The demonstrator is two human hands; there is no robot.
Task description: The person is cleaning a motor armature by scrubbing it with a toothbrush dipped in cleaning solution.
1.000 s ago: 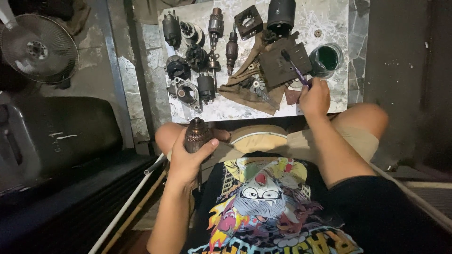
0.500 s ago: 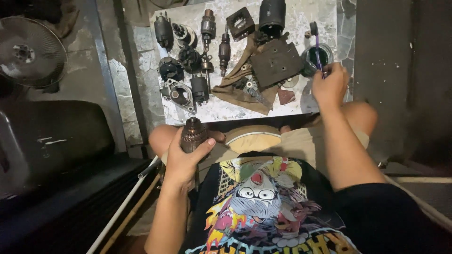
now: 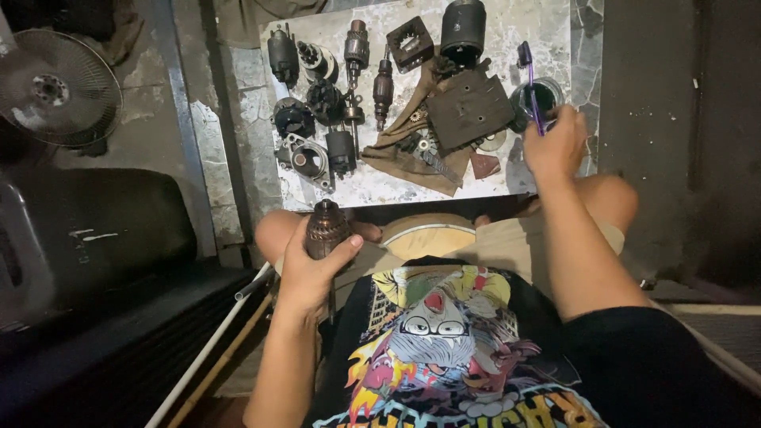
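Note:
My left hand grips a dark brown, ribbed cylindrical motor part upright over my left knee. Out to the right, my right hand holds a purple-handled brush whose lower end dips into a small round container of dark liquid at the right edge of a marble slab. Several dismantled motor parts lie on the slab's left and middle, along with a dark square plate resting on a brown rag.
A table fan stands on the floor at the far left. A black cushioned seat lies at my left, with a white stick beside my leg. A dark cylindrical housing sits at the slab's far edge.
My right hand has moved right and away from the plate and rag to the small container, putting the brush into it. My left hand keeps holding the ribbed part over my knee.

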